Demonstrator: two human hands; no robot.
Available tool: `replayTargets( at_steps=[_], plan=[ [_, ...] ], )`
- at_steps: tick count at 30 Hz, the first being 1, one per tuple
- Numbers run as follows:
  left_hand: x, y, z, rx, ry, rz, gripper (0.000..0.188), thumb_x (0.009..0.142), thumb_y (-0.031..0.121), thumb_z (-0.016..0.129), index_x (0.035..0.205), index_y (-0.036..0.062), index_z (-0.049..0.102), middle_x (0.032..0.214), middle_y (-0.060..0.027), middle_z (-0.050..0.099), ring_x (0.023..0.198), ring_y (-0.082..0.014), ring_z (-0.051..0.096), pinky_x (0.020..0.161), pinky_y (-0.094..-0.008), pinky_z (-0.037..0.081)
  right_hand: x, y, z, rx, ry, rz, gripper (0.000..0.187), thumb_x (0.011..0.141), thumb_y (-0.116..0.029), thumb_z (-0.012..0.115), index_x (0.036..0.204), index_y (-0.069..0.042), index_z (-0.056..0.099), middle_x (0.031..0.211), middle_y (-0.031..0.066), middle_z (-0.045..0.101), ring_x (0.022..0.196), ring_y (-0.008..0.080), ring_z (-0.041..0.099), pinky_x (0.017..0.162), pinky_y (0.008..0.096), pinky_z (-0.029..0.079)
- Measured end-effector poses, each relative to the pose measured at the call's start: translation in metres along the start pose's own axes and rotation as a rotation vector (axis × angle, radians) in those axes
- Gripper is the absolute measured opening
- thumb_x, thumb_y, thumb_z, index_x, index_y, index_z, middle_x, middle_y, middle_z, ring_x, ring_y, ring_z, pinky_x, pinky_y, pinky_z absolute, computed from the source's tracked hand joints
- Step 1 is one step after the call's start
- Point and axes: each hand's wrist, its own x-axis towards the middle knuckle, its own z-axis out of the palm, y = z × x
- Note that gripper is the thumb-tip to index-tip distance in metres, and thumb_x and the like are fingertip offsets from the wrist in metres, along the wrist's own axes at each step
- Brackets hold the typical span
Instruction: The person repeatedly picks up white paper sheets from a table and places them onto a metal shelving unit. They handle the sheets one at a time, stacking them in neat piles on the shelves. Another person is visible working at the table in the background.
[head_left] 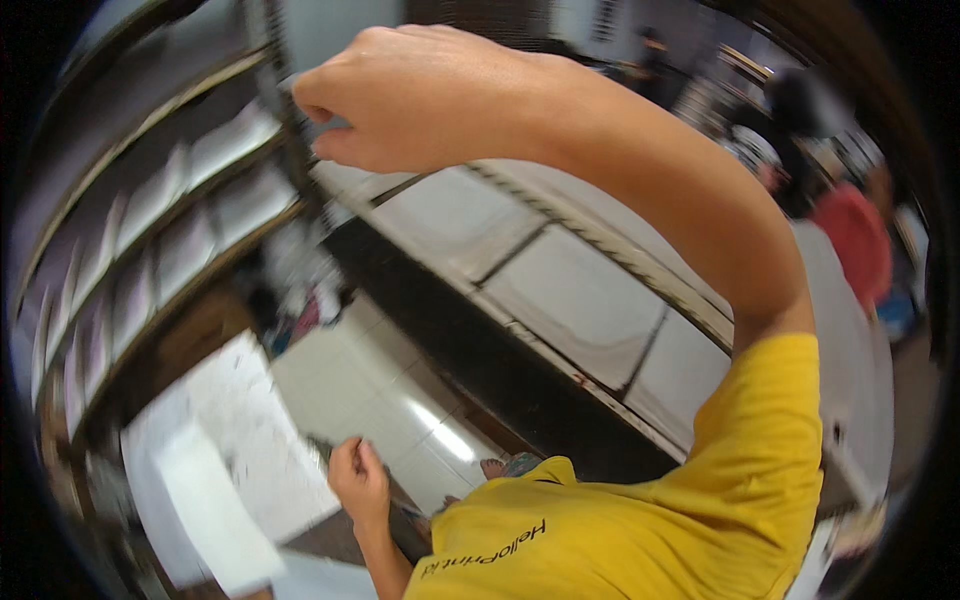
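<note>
My right arm reaches up and across the view to the far left. At its end, my right hand (385, 105) is closed with the fingers curled down, close to the post of a shelf rack (270, 60). What lies inside those fingers, if anything, is hidden. Low in the view, my left hand (362, 485) is closed too, thumb uppermost, beside the right edge of a white board or sheet (255, 430) with dark smudges. I cannot tell whether it grips that edge. A paler white sheet (205, 500) lies over the board's left part.
Sloping shelves of the rack hold several white sheets or panels (240, 140) at left. A long dark-edged bench (430, 330) with pale framed panels (570, 290) runs diagonally across the middle. Tiled floor (400, 410) shows between. A red rounded object (855, 240) stands far right, blurred.
</note>
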Motion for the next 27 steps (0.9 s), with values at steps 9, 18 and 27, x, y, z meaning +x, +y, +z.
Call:
replayTargets(
  at_steps=[9, 18, 27],
  plan=[
    [-0.060, 0.006, -0.052, 0.267, 0.215, -0.227, 0.019, 0.084, 0.014, 0.071, 0.100, 0.0048, 0.066, 0.078, -0.0112, 0.063, 0.065, -0.0265, 0.064, 0.060, -0.0356, 0.051, 0.050, -0.141, 0.062, 0.872, 0.144, -0.618, 0.028, 0.095, -0.021, 0.060, 0.117, -0.004, 0.062, 0.073, -0.0019, 0.050, 0.061, 0.0067, 0.047, 0.055, 0.0217, 0.038],
    [-0.139, -0.022, -0.081, 0.831, 0.497, -0.726, 0.029, 0.084, 0.025, 0.068, 0.101, 0.0018, 0.063, 0.094, -0.0163, 0.061, 0.092, -0.0353, 0.062, 0.079, -0.0457, 0.051, -0.036, -0.193, 0.362, 1.656, -0.498, 0.231, 0.011, 0.096, -0.021, 0.062, 0.098, -0.010, 0.063, 0.066, -0.0069, 0.044, 0.055, 0.0041, 0.041, 0.047, 0.0215, 0.030],
    [-0.179, -0.118, -0.101, 0.838, 0.285, -0.903, 0.019, 0.079, 0.012, 0.059, 0.088, -0.0045, 0.058, 0.079, -0.0288, 0.064, 0.076, -0.0490, 0.061, 0.069, -0.0548, 0.046, -0.187, -0.216, 0.465, 1.756, -0.844, 0.335, 0.024, 0.093, -0.027, 0.063, 0.108, -0.009, 0.063, 0.085, 0.0019, 0.062, 0.075, 0.0115, 0.057, 0.061, 0.0287, 0.049]
  ],
)
